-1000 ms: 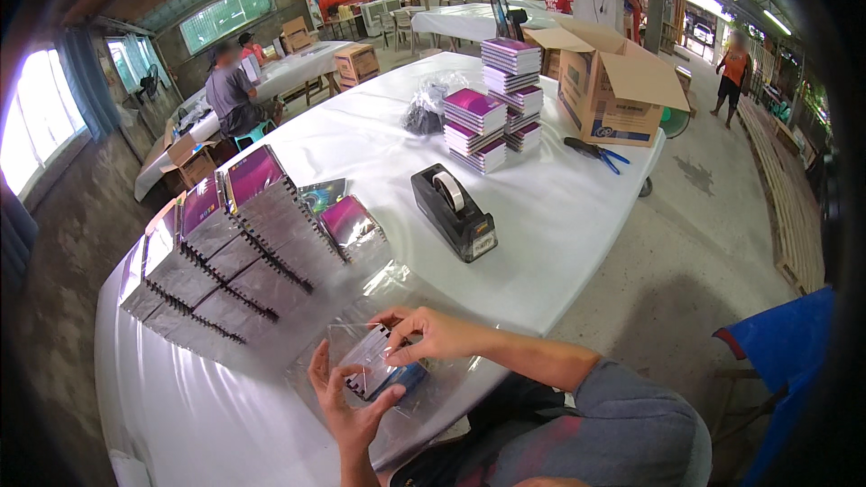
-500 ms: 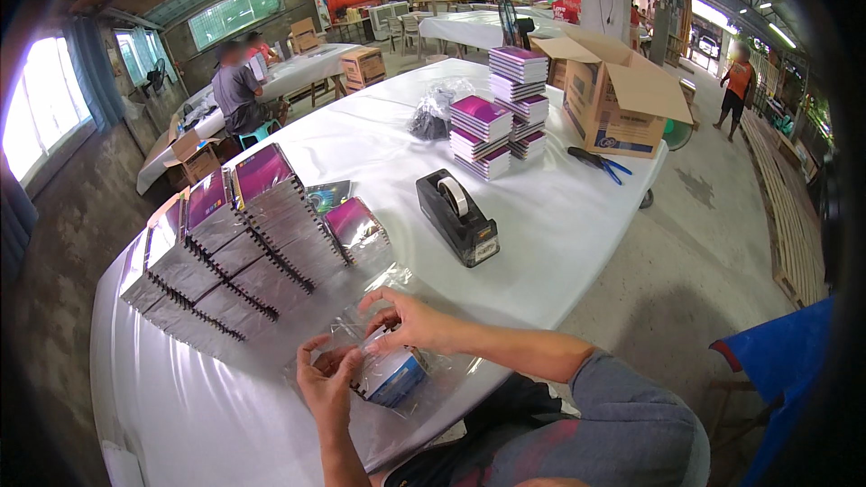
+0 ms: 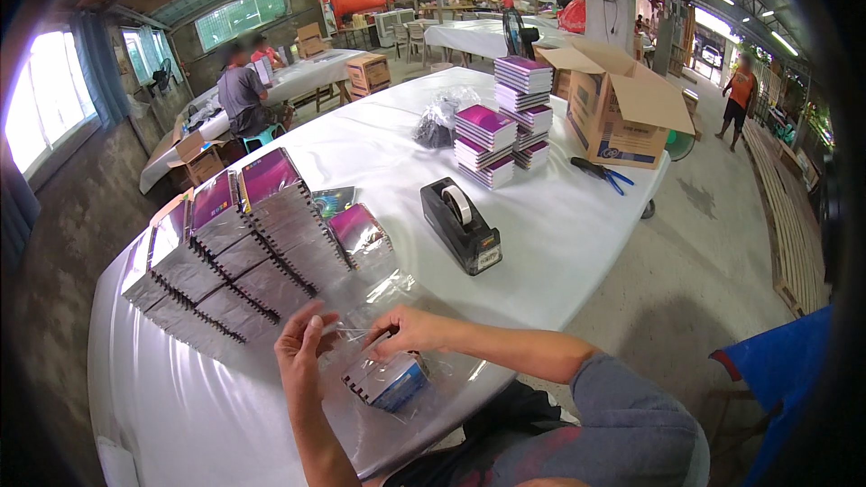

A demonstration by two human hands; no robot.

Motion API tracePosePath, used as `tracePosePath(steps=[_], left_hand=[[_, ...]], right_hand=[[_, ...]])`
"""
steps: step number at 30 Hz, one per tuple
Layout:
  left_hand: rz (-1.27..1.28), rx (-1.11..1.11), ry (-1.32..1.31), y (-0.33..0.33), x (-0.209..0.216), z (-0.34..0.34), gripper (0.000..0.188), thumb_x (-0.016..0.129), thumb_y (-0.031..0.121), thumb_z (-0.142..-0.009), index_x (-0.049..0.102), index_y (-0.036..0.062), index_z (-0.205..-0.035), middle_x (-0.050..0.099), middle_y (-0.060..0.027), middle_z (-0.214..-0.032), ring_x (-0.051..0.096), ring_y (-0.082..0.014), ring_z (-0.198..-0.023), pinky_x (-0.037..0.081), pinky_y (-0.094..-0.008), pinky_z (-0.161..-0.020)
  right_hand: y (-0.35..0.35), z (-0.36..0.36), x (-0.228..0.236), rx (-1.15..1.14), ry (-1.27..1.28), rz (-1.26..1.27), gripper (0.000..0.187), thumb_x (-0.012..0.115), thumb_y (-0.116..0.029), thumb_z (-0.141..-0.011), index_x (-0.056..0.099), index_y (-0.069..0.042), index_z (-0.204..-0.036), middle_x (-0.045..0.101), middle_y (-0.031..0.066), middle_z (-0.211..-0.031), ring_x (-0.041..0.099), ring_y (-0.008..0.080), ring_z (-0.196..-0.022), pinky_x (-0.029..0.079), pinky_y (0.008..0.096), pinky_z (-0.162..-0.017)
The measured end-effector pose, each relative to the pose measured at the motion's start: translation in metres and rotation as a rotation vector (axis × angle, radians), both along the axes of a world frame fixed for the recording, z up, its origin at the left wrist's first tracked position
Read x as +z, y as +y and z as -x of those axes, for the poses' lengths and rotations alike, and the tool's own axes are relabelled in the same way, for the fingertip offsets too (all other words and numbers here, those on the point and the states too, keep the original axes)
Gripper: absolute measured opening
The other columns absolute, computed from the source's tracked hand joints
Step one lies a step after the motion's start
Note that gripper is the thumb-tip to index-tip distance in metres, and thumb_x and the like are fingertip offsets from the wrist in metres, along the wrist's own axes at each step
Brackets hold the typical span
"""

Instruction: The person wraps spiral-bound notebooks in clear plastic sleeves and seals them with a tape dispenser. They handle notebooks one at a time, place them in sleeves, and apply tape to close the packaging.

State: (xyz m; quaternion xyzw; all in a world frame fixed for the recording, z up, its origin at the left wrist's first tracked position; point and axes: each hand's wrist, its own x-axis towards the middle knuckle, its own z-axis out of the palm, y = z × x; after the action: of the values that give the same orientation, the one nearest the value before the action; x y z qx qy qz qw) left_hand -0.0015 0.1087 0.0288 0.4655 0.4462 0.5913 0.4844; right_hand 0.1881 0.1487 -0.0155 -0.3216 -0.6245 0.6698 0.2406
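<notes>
In front of me a small block of spiral-bound notebooks [image 3: 390, 385] with a blue side lies on clear plastic. My left hand [image 3: 305, 343] is raised just left of it, fingertips closed on an edge of clear plastic film [image 3: 352, 332]. Over the top of the block, my right hand [image 3: 403, 332] pinches the other end, so the film is stretched between both hands. Whether this strip belongs to the wrapping around the block is hard to make out. More clear plastic spreads beyond my right hand.
Stacked purple-covered spiral notebooks [image 3: 262, 248] stand at the left. A black tape dispenser [image 3: 462, 225] sits mid-table. Farther back are purple notebook piles [image 3: 487, 140], a clear bag with dark contents [image 3: 437, 122], blue-handled pliers [image 3: 603, 173] and an open cardboard box [image 3: 622, 117]. Other people are farther off.
My left hand has moved up and left, away from the notebook block. My right hand has shifted slightly right and down. The film between them is now stretched across a wider gap.
</notes>
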Motion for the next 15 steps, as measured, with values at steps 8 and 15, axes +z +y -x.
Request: tracePosePath(steps=[8, 15], left_hand=[[0.099, 0.004, 0.345, -0.036, -0.030, 0.006, 0.021, 0.078, 0.009, -0.075, 0.071, -0.0052, -0.089, 0.069, -0.0051, -0.074, 0.058, -0.0068, -0.063, 0.047, -0.0204, -0.060], [-0.429, 0.230, 1.012, -0.047, -0.021, -0.007, 0.037, 0.078, 0.007, -0.069, 0.069, 0.0081, -0.104, 0.071, -0.0094, -0.087, 0.061, -0.0261, -0.104, 0.041, -0.0393, -0.091]], right_hand=[[-0.005, -0.006, 0.012, -0.037, -0.039, -0.148, 0.025, 0.074, -0.020, -0.079, 0.072, -0.005, -0.099, 0.070, 0.0055, -0.086, 0.060, 0.0076, -0.078, 0.046, 0.0235, -0.071], [-0.027, -0.002, 0.038, -0.159, -0.360, -0.718, 0.013, 0.073, -0.021, -0.075, 0.074, -0.020, -0.088, 0.066, 0.0001, -0.099, 0.060, 0.0194, -0.097, 0.043, 0.0365, -0.086]])
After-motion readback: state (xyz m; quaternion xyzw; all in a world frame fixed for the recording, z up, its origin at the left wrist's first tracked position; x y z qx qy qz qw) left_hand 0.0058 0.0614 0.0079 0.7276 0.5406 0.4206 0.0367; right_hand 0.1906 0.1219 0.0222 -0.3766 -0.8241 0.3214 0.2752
